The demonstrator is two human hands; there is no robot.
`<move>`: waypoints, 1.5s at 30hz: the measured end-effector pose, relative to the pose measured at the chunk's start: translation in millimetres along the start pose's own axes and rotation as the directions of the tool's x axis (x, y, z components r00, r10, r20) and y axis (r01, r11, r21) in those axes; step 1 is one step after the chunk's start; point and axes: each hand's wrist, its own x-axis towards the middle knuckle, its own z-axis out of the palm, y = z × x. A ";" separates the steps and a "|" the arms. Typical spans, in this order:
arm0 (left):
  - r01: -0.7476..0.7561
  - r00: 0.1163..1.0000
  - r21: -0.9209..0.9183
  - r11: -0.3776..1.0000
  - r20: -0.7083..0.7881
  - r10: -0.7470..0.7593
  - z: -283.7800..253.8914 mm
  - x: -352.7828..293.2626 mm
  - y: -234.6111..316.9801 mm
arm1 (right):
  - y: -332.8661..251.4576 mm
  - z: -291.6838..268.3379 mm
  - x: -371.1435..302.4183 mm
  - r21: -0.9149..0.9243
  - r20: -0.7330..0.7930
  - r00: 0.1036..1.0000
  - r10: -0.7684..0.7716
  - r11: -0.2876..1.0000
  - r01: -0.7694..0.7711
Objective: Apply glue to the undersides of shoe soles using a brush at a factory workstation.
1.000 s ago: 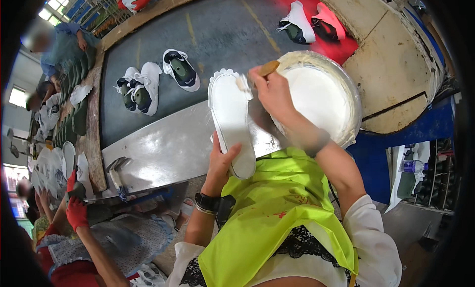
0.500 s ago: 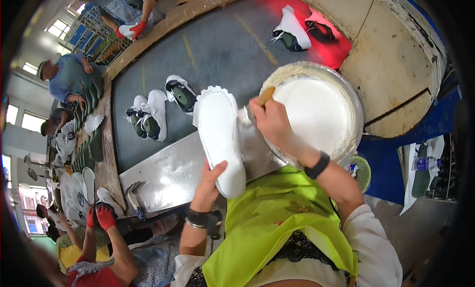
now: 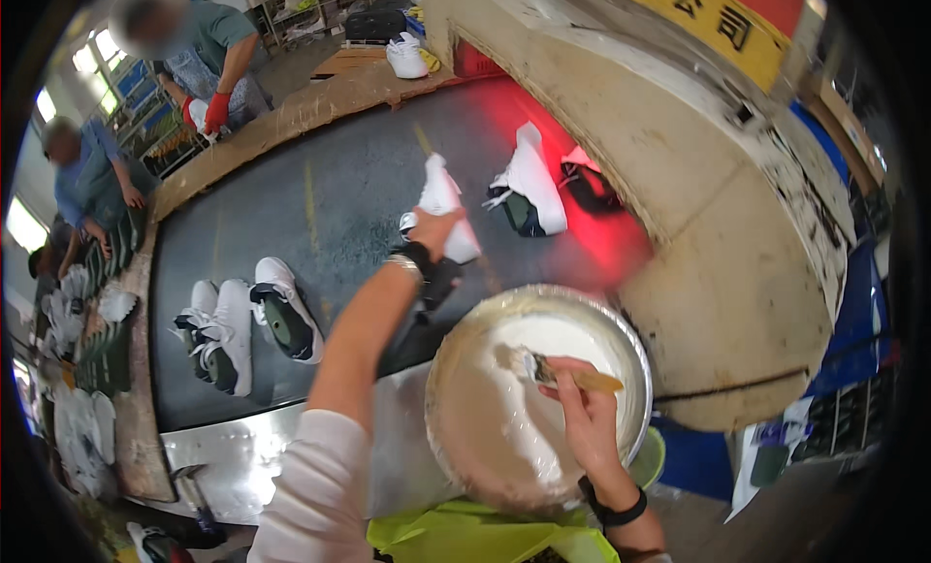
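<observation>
My left hand (image 3: 436,231) reaches out over the dark belt, its fingers closed round a white shoe (image 3: 441,190) that points away from me. The fingertips on its far side are hidden. In my right hand (image 3: 590,429) is a paintbrush with a wooden handle (image 3: 593,378), pinched between thumb and fingers. White-coated bristles (image 3: 524,361) hang over a large metal basin (image 3: 640,369) of thick white liquid (image 3: 543,437). Right of the left hand, a white and dark green shoe (image 3: 538,185) lies on the belt beside a dark shoe (image 3: 590,187) in red light.
More white and green shoes (image 3: 286,311) lie at the belt's left. A beige machine housing (image 3: 718,301) borders the belt at right. A metal ledge (image 3: 242,456) runs along the near edge, with a hammer (image 3: 197,500) on it. Across the belt, a person in red gloves (image 3: 215,113) handles something white.
My left hand has carried the white shoe from in front of me out onto the belt. My right hand has brought the brush from beside the shoe to over the basin.
</observation>
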 end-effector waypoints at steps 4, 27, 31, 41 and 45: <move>0.176 0.979 0.577 0.798 -0.186 -0.082 83.0 -33.6 31.3 | 10.1 -14.7 13.7 0.038 -0.084 0.991 0.106 0.994 -0.103; 0.217 0.968 -0.331 0.918 -0.052 -0.247 -247.3 -233.7 -5.4 | -44.1 -4.6 -76.0 0.078 -0.024 0.999 0.022 0.997 -0.020; 0.207 0.975 -0.387 0.898 0.004 -0.223 -246.8 -362.6 -10.6 | -32.1 -10.0 -88.8 0.116 -0.051 0.998 0.049 0.992 -0.043; -0.132 0.892 0.781 0.610 -0.174 0.417 -258.9 -440.6 -85.4 | -40.9 -0.2 -73.9 0.085 0.144 0.989 0.029 0.996 -0.042; -0.275 0.950 0.887 0.371 0.190 0.249 -231.2 -407.7 -54.8 | -37.3 -15.3 -72.3 0.104 0.096 0.995 0.039 0.993 -0.049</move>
